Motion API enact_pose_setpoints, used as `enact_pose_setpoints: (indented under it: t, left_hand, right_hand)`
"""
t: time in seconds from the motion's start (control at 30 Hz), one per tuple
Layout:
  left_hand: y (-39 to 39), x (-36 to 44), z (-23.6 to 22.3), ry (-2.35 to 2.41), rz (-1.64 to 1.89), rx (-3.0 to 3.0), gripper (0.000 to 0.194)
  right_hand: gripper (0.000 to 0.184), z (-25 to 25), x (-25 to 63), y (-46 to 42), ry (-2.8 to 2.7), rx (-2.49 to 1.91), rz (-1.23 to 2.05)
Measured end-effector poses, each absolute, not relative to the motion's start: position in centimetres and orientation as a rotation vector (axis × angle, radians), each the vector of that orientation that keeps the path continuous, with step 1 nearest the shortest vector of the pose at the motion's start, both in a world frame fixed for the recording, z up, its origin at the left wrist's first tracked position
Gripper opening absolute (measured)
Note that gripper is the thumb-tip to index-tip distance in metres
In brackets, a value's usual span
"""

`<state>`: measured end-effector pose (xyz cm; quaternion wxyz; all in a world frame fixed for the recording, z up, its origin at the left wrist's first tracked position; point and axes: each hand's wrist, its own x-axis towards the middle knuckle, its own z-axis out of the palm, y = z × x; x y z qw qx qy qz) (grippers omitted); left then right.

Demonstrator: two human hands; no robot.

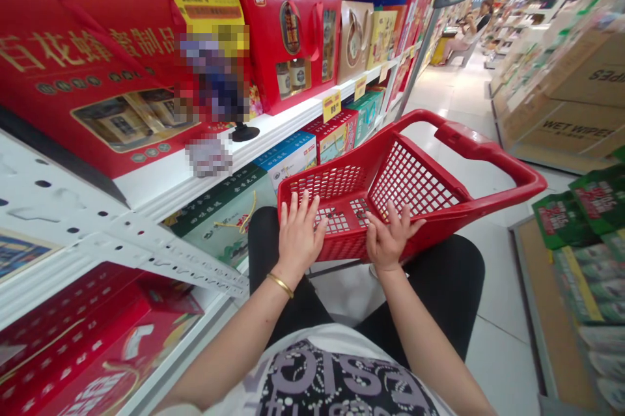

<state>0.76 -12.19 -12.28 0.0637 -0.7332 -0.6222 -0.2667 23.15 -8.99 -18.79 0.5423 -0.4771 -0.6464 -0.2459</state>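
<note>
A red plastic shopping basket (pixel 415 208) with lattice walls and a long looped handle stands before my knees. My left hand (pixel 299 234), with a gold bangle at its wrist, lies over the basket's near left corner. Its fingers are stretched out towards the inside, and nothing is held. Over the near rim, further right, is my right hand (pixel 389 240) with fingers spread and slightly bent, also holding nothing. Whether either palm rests on the rim cannot be made out. Through the lattice floor of the basket the pale ground shows.
Along the left runs a white shelf (pixel 273 122) with red gift boxes (pixel 303 32) and yellow price tags (pixel 331 105). More boxes fill the lower level. Cartons marked wet wipes (pixel 576 123) and green packs (pixel 600 208) line the right. A seated person (pixel 471 28) is down the aisle.
</note>
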Motion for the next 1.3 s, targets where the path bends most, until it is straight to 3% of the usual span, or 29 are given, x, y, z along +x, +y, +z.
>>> enact_pose_setpoints:
  t: [0.17, 0.3, 0.47, 0.57, 0.8, 0.97, 1.13, 1.3]
  left_hand:
    - [-12.2, 0.6, -12.4, -1.862, -0.813, -2.21, 0.054]
    - [-12.3, 0.6, -12.3, -1.865, -0.818, -2.206, 0.054]
    - [-12.4, 0.7, -12.2, -1.88, -0.823, -2.213, 0.056]
    - [-12.3, 0.7, -12.2, -1.886, -0.837, -2.216, 0.056]
    - [-12.2, 0.6, -12.3, -1.875, -0.845, -2.214, 0.056]
    - [-12.3, 0.7, -12.4, -1.864, -0.82, -2.216, 0.055]
    - [-12.2, 0.6, -12.6, -1.847, -0.8, -2.221, 0.055]
    - [-12.2, 1.2, -12.1, -1.832, -0.796, -2.236, 0.054]
  right_hand:
    - [0.025, -18.8, 17.8, -10.3, -1.86, -0.842, -0.603]
    - [0.03, -18.3, 20.6, -9.8, -2.0, -0.817, -0.651]
    - [0.026, -17.0, 28.1, -8.1, -1.597, -1.165, -0.647]
    - [0.026, -16.6, 27.9, -7.8, -1.397, -1.231, -0.59]
    - [0.028, -19.2, 20.6, -9.1, -1.738, -0.996, -0.622]
    - [0.03, -20.4, 23.7, -8.5, -1.797, -1.038, -0.797]
    - [0.046, -19.5, 28.2, -7.8, -1.425, -1.187, -0.658]
    - [0.043, -18.2, 27.3, -7.6, -1.395, -1.185, -0.585]
